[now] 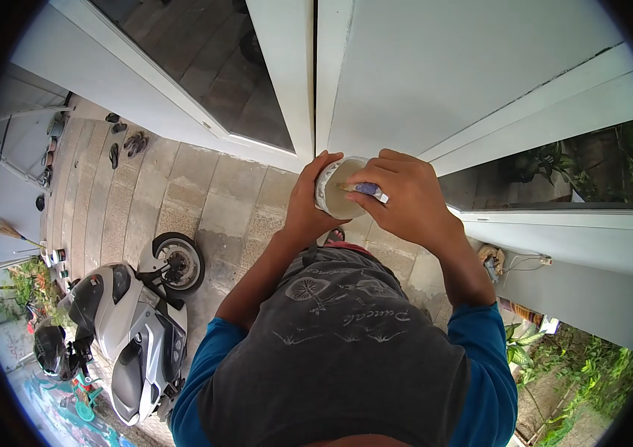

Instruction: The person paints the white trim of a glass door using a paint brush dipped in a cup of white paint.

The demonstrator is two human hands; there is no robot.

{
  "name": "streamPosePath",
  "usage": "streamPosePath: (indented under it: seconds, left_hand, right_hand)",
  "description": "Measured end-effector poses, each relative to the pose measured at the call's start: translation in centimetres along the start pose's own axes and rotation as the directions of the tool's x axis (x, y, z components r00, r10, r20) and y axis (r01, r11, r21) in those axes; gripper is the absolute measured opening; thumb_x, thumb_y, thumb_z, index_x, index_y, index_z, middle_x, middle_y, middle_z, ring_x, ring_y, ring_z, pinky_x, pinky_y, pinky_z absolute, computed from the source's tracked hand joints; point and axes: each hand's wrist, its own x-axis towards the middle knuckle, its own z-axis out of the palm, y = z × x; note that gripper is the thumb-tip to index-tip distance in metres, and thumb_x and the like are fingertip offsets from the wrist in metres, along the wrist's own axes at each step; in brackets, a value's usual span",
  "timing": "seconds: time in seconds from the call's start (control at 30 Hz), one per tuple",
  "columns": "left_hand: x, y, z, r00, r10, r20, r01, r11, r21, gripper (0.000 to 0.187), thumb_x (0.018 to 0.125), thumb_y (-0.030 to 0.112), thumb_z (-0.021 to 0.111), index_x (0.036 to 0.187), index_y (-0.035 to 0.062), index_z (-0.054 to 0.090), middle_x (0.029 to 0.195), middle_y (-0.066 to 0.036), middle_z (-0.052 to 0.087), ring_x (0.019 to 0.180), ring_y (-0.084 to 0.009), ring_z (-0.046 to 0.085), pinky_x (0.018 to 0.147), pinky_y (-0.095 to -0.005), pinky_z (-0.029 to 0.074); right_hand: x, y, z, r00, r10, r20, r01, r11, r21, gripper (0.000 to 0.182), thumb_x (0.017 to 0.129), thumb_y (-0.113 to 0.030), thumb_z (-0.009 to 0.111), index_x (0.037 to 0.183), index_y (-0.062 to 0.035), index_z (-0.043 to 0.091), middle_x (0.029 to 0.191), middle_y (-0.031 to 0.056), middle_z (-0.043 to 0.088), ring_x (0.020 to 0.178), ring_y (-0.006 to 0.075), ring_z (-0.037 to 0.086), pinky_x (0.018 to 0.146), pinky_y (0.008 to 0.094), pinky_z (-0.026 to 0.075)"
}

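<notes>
The right grip (pixel 404 188) is closed in a pinch on a small tool (pixel 368 188), thumb on one side and fingers on the other. The fingers cover part of its handle, which shows violet and white; the inner end reaches into the cup (pixel 322 188) and is too small to make out, so its kind cannot be told. The tool's long axis runs roughly across the view, slightly slanted, with that inner end pointing left and the outer end toward the right palm.

The left grip (pixel 307 195) is curled around the cup's left side, hiding much of its wall. The cup's mouth faces up toward the camera, showing cloudy, pale contents; its base is out of sight.

Both hands are in front of the grey shirt (pixel 339 350), near the white frame (pixel 301 97). Below lies the paved floor (pixel 212 182), with a scooter (pixel 134 328) on the left and plants (pixel 584 372) on the right, cut by the dark lens edge.
</notes>
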Motion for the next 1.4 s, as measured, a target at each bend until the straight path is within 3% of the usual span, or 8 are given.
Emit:
streamPosePath:
  seconds: [0.23, 0.3, 0.33, 0.4, 0.73, 0.87, 0.93, 1.4]
  left_hand:
    - [-0.5, -0.2, 0.5, 0.998, -0.057, 0.0, 0.056, 0.991, 0.121, 0.114, 0.061, 0.019, 0.1, 0.152, 0.0043, 0.034, 0.143, -0.016, 0.057, 0.131, -0.0307, 0.057, 0.11, -0.0427, 0.047]
    - [-0.8, -0.2, 0.4, 0.997, -0.072, 0.006, 0.071, 0.995, 0.073, 0.114, 0.061, 0.021, 0.1, 0.152, 0.0042, 0.034, 0.143, -0.016, 0.056, 0.132, -0.0307, 0.057, 0.11, -0.0422, 0.046]
    - [-0.8, 0.0, 0.4, 0.995, -0.104, 0.002, 0.104, 0.991, 0.09, 0.116, 0.061, 0.022, 0.101, 0.153, 0.0038, 0.033, 0.142, -0.017, 0.056, 0.133, -0.0308, 0.056, 0.11, -0.0417, 0.047]
    - [-1.2, -0.3, 0.4, 0.993, -0.116, -0.017, 0.117, 0.988, 0.099, 0.116, 0.06, 0.023, 0.101, 0.152, 0.0037, 0.033, 0.142, -0.017, 0.056, 0.133, -0.0309, 0.056, 0.109, -0.0416, 0.047]
    - [-1.8, -0.9, -0.3, 0.987, -0.15, -0.052, 0.154, 0.983, 0.097, 0.114, 0.061, 0.02, 0.1, 0.152, 0.0023, 0.034, 0.141, -0.018, 0.056, 0.132, -0.0323, 0.056, 0.109, -0.0418, 0.047]
    - [-2.0, -1.2, -1.7, 0.983, -0.176, -0.046, 0.18, 0.976, 0.122, 0.115, 0.061, 0.019, 0.1, 0.153, 0.0013, 0.033, 0.142, -0.018, 0.055, 0.132, -0.0314, 0.056, 0.109, -0.0421, 0.048]
    - [-2.1, -1.9, -2.5, 0.987, -0.153, -0.05, 0.159, 0.977, 0.14, 0.115, 0.061, 0.02, 0.1, 0.153, 0.0009, 0.033, 0.142, -0.018, 0.055, 0.132, -0.0316, 0.056, 0.109, -0.0423, 0.048]
    - [-1.9, -6.7, -15.2, 0.975, -0.22, 0.01, 0.218, 0.971, 0.101, 0.107, 0.063, 0.019, 0.098, 0.149, 0.0002, 0.037, 0.141, -0.018, 0.058, 0.13, -0.0337, 0.058, 0.107, -0.0429, 0.048]
  right_hand:
    - [-1.2, 0.7, -0.1, 0.999, -0.037, 0.003, 0.037, 0.999, -0.011, 0.02, 0.077, -0.016, 0.087, 0.09, -0.0067, 0.075, 0.079, 0.0082, 0.07, 0.071, 0.0243, 0.067, 0.063, 0.0335, 0.053]
    - [-1.9, 0.6, -0.2, 0.975, 0.177, -0.134, -0.149, 0.969, 0.197, 0.015, 0.079, -0.011, 0.085, 0.088, -0.0053, 0.074, 0.08, 0.0063, 0.071, 0.071, 0.0201, 0.067, 0.065, 0.0316, 0.054]
    - [-2.2, 0.6, -0.3, 0.979, 0.159, -0.128, -0.132, 0.971, 0.2, 0.015, 0.079, -0.011, 0.085, 0.088, -0.0053, 0.074, 0.08, 0.0063, 0.071, 0.071, 0.0201, 0.067, 0.065, 0.0316, 0.054]
    - [-2.9, 0.5, -0.6, 0.923, 0.308, -0.231, -0.232, 0.924, 0.304, 0.017, 0.081, -0.008, 0.086, 0.092, -0.0019, 0.074, 0.08, 0.0092, 0.07, 0.069, 0.0166, 0.067, 0.064, 0.0277, 0.052]
    - [-4.1, 0.3, 2.2, 0.828, 0.473, -0.302, -0.356, 0.858, 0.37, 0.018, 0.083, -0.009, 0.085, 0.094, -0.0005, 0.073, 0.083, 0.0088, 0.072, 0.071, 0.0118, 0.067, 0.062, 0.026, 0.05]
    - [-3.3, -0.3, 3.9, 0.827, 0.476, -0.299, -0.342, 0.848, 0.405, 0.017, 0.083, -0.009, 0.084, 0.093, -0.0009, 0.073, 0.081, 0.0085, 0.072, 0.069, 0.0125, 0.067, 0.062, 0.0264, 0.051]
    - [-2.7, -0.6, 4.9, 0.85, 0.365, -0.379, -0.24, 0.91, 0.338, 0.017, 0.084, -0.01, 0.083, 0.093, -0.0011, 0.071, 0.08, 0.0089, 0.071, 0.067, 0.0144, 0.067, 0.062, 0.0273, 0.052]
    - [6.5, -7.0, 14.7, 0.834, 0.425, -0.351, -0.322, 0.892, 0.317, 0.019, 0.082, -0.016, 0.083, 0.09, -0.0049, 0.07, 0.077, 0.0101, 0.068, 0.067, 0.0248, 0.066, 0.063, 0.035, 0.053]
